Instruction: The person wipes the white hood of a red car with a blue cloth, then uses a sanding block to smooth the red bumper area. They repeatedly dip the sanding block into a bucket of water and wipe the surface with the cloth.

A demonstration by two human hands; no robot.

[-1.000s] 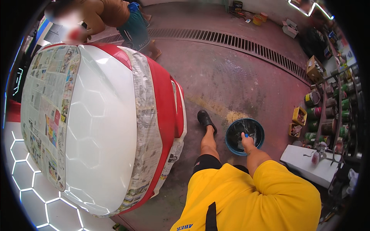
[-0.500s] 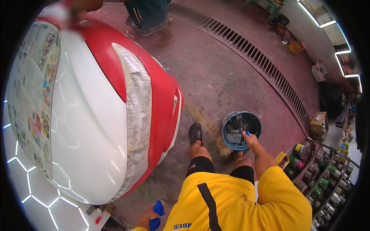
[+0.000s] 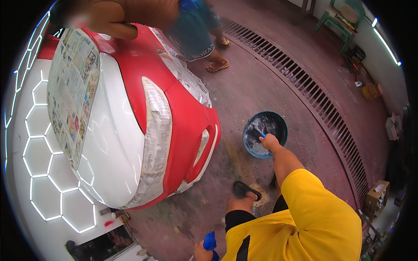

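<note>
My right hand [image 3: 271, 143] is closed round a blue-handled tool [image 3: 261, 134], which reaches down into a round blue bucket [image 3: 285, 126]. A pale shaft shows past my fingers; the kind of tool cannot be made out. Wet-looking grey matter and a dark piece lie inside the bucket, which stands on the floor in front of my feet. Low at the bottom edge, my left hand [image 3: 201, 252] grips a crumpled blue cloth [image 3: 210, 240], well away from the bucket.
To the left stands a car with a white hood [image 3: 117, 161] and red bumper [image 3: 183, 135], partly masked with newspaper [image 3: 72, 91]. Another person [image 3: 152, 15] leans over its far side. A floor grate [image 3: 305, 82] curves past the bucket. A green chair [image 3: 333, 21] stands far right.
The view has swung left, bringing the other person and more of the car in. The tool sits differently in the bucket, its shaft now showing. Both hands keep their holds.
</note>
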